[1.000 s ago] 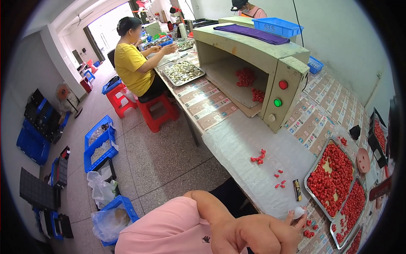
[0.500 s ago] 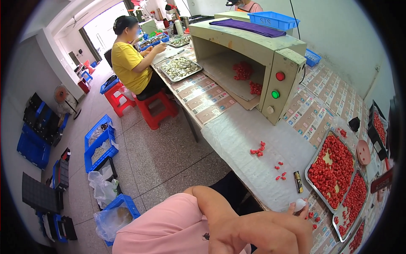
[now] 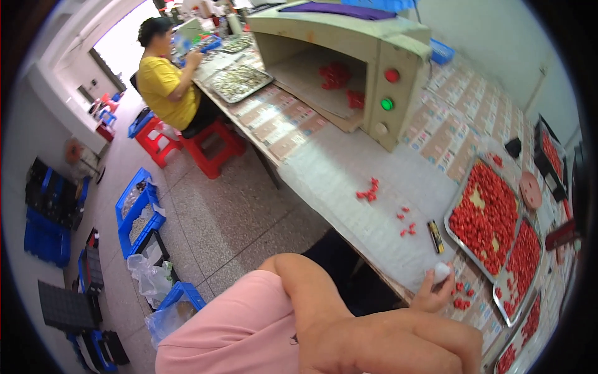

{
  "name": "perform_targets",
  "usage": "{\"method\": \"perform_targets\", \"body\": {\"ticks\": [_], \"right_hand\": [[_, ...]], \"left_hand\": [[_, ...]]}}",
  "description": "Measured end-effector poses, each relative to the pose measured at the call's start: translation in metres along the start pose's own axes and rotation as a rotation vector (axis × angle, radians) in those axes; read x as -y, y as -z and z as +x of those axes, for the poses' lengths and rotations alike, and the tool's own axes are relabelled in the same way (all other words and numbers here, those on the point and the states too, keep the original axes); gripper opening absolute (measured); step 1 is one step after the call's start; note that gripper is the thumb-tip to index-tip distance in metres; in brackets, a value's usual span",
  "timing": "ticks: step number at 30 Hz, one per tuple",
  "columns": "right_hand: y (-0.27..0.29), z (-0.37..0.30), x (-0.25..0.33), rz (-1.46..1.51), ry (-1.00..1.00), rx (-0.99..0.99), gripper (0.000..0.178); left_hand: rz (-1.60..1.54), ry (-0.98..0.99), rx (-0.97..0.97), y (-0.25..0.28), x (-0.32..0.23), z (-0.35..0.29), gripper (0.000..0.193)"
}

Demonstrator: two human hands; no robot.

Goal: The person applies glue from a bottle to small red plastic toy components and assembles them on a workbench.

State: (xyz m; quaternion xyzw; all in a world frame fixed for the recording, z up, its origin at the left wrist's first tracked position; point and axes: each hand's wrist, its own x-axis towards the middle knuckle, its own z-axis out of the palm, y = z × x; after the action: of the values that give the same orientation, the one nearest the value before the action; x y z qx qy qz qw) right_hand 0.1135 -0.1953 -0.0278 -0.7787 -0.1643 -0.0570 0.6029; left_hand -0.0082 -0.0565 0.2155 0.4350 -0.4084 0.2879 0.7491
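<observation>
My left hand (image 3: 398, 346) is large and close at the lower edge, its bare arm coming from a pink sleeve (image 3: 230, 318). Its fingers are curled, and what they hold, if anything, is hidden. Just beyond it, over the table's front edge, my right hand (image 3: 430, 296) pinches a small white rounded lump (image 3: 442, 272) between the fingertips. Small red pieces (image 3: 461, 303) lie beside that hand. A short black-and-yellow tube (image 3: 435, 237) rests ahead of it on a whitish sheet (image 3: 336, 181), with more loose red pieces (image 3: 369, 190) farther off.
Metal trays of red pieces (image 3: 483, 215) stand at the right, near a round pink dish (image 3: 531, 190). A beige boxlike machine (image 3: 398, 81) with lit buttons has red clusters inside. A co-worker in yellow (image 3: 165, 90) sits by a metal tray (image 3: 240, 84). Blue crates (image 3: 128, 218) line the floor.
The view has shifted, so the table and machine appear higher and slightly left. More of my right hand shows now, the white lump still pinched in it.
</observation>
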Motion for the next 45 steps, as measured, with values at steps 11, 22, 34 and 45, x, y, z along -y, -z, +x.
{"method": "perform_targets", "body": {"ticks": [11,22,34,45], "right_hand": [[-0.008,-0.003,0.01,0.113,-0.022,-0.009,0.038],[-0.009,0.002,0.01,0.011,0.014,-0.018,0.038],[-0.002,-0.006,0.01,0.014,-0.032,-0.011,0.041],[-0.001,0.003,0.034,-0.213,0.124,-0.103,0.043]], "left_hand": [[0.847,0.801,-0.557,0.074,0.016,-0.133,0.018],[1.766,0.493,-0.505,0.176,0.034,-0.154,0.019],[1.768,0.502,-0.541,0.185,0.054,-0.173,0.014],[1.799,0.489,-0.569,0.182,0.055,-0.165,0.012]]}}
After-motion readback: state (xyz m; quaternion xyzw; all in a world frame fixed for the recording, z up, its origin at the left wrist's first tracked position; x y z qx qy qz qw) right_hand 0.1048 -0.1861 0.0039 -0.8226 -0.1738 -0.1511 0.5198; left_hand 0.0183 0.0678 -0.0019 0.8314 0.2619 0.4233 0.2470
